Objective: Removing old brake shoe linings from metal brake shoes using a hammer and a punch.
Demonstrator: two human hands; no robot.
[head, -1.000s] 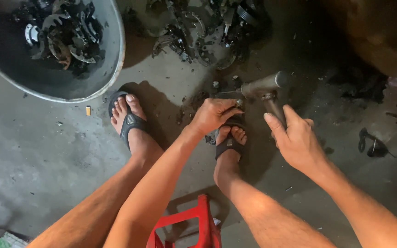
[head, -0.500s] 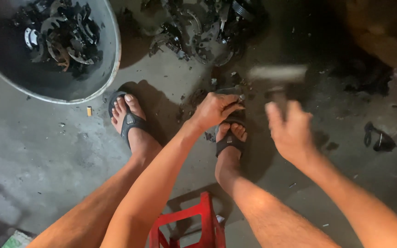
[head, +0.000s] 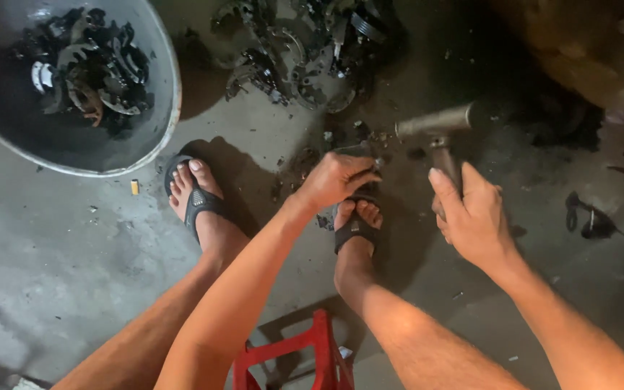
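Head view, looking down at a grey concrete floor (head: 59,260). The right hand (head: 474,217) sits at about three o'clock from the frame's centre, its fingers wrapped tight around the handle of a grey metal hammer (head: 438,130); the hammer's long cylindrical head lies level at roughly one o'clock, raised off the floor and slightly blurred. The left hand (head: 337,179) is at the centre, fingers pinched narrow on a small dark metal piece (head: 359,153) pressed to the floor just beyond the toes of the right foot in a black sandal (head: 355,224); what the piece is cannot be told. The hammer head is near that piece, to its upper right, and apart from it.

At eleven o'clock stands a large round grey metal basin (head: 160,123), its inside heaped with dark curved metal scrap parts (head: 84,68). At twelve o'clock a loose pile of similar black scrap parts (head: 297,50) lies on the floor. The left foot in a black sandal (head: 196,195) rests at nine o'clock from the left hand, just beside the basin's rim. A small yellow butt-like stub (head: 134,187) lies near that foot. At six o'clock the edge of a red plastic stool (head: 305,357) shows between the legs. A single dark fragment (head: 590,220) lies at three o'clock, well apart from the hands.
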